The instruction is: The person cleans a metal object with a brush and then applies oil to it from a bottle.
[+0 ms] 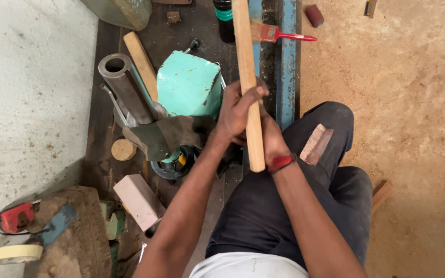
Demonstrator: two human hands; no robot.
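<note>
Gripping: left hand (239, 110) closed around the wooden stick (247, 82), fingers wrapped across its front just above the lower end
Right hand: right hand (274, 144) sits behind and below the left, mostly hidden by the stick; its hold cannot be confirmed; a red band (280, 163) circles the wrist
Stick position: long, pale, nearly upright in view, running from the top edge down to the person's lap, over the dark trousers (284, 206)
Left of the hands: turquoise metal block (189, 85), grey steel pipe (124, 85) leaning beside it, dark cloth (166, 136) draped below
Bench top: red-handled paintbrush (276, 35) near the stick's upper part, blue rail (286, 62) alongside
Lower left: pale block (139, 201), roll of tape (15, 253)
Floor: sawdust-covered ground (413, 103) to the right
</note>
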